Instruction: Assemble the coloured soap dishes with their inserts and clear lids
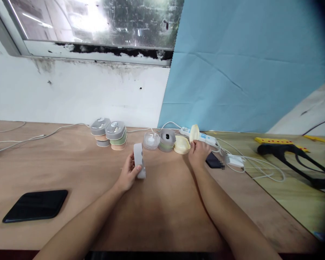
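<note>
My left hand [130, 172] is closed on a light grey plastic piece [139, 159], held on edge above the table, its wavy side facing right. My right hand [199, 153] pinches a pale yellow disc-like piece [194, 133], tilted upright. Just left of that hand lies a low stack of pale yellow pieces [181, 144]. Beside it stand a grey round container [167, 139] with a dark oval on top and a clear round cover [151, 140]. Two stacks of grey-lidded cases [99, 130] with coloured layers stand farther left.
A black phone [35, 206] lies at the left front. Behind my right hand runs a white power strip [207, 138], with a dark flat object [214, 160], a white adapter [235, 160] and loose cables nearby. A black frame-like object [295, 159] sits at the right.
</note>
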The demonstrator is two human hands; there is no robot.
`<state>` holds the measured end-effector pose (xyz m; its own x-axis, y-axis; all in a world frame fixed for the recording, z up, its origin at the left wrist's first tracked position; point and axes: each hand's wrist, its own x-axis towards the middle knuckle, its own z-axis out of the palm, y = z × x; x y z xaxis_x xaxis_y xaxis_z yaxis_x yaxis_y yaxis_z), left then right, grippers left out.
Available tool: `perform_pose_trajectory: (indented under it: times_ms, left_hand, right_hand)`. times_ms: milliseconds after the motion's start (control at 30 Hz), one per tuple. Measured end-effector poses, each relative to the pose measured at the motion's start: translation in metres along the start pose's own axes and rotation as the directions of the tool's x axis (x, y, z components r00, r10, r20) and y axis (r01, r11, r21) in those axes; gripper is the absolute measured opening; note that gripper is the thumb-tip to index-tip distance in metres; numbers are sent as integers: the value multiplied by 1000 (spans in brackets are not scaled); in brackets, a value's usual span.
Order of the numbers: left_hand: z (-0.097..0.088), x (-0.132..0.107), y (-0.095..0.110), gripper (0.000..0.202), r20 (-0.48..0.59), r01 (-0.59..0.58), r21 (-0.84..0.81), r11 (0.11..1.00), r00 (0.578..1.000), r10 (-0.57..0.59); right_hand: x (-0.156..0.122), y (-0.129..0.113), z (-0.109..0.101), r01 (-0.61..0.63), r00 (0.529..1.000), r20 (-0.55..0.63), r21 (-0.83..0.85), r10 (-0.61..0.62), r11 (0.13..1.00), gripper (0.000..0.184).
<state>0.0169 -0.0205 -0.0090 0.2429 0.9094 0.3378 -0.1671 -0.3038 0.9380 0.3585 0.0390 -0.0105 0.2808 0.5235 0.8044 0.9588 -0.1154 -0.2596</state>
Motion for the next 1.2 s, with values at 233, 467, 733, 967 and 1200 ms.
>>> perform_pose_trajectory:
  times_ms: [233, 467, 733, 967, 1200]
  left_hand:
    - [-3, -1, -2, 69, 20, -10, 5, 1000, 1000, 10]
    - [-2, -2, -3, 72, 45, -3, 8, 1000, 999, 3]
    - [-3, -2, -1, 71, 43, -4, 47, 999, 999, 2]
    - [-1, 1, -4, 74, -73, -35, 42, 999, 997, 38]
    - [-8, 2, -10, 65, -216, -10, 78, 997, 976, 27]
  right_hand:
    - [-5, -14, 4, 160, 966, 212, -51, -146, 986, 26]
    - [-7, -16, 4, 170, 963, 192, 96, -186, 981, 20]
    - [-4, -13, 3, 169, 979, 71, 239, -191, 956, 28]
    - [-30, -67, -19, 418, 870, 11, 515, -493, 749, 48]
    - [-73, -141, -33, 439, 579, 58, 819, -814, 370, 29]
